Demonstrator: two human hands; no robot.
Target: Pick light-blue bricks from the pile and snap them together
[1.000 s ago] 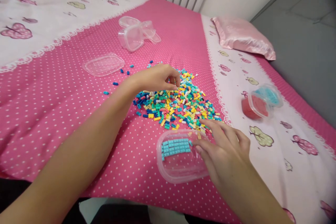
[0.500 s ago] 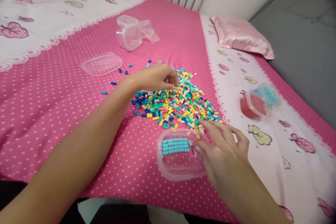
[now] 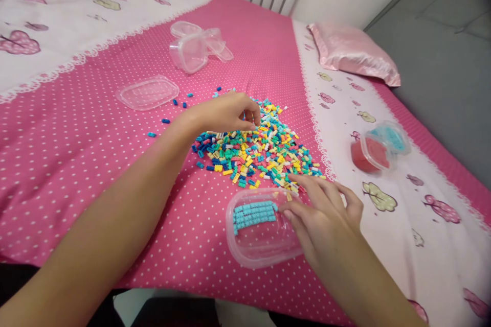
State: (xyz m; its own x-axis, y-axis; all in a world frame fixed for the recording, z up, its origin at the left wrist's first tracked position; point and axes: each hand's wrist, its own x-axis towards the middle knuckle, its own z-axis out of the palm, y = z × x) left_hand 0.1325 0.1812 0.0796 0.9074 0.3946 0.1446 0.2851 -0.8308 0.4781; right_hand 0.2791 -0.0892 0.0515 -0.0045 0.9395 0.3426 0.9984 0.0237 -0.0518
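A heap of small coloured bricks (image 3: 264, 150) lies on the pink dotted bedspread (image 3: 76, 148). My left hand (image 3: 226, 112) rests at the heap's far edge, thumb and fingers pinched together on a small piece I cannot make out. My right hand (image 3: 324, 209) lies over the right rim of a clear oval container (image 3: 255, 240), fingers spread, thumb tip touching the rows of light-blue bricks (image 3: 253, 213) lined up inside it.
A clear lid (image 3: 148, 93) lies at the left. Several empty clear containers (image 3: 195, 48) sit farther back. Two filled tubs, one red (image 3: 370, 155) and one blue (image 3: 391, 136), stand at the right. A pink pillow (image 3: 355, 53) is beyond them. The bed's front edge is close.
The clear container has slid slightly left and nearer under my right hand. My left hand has stayed pinched at the heap's edge.
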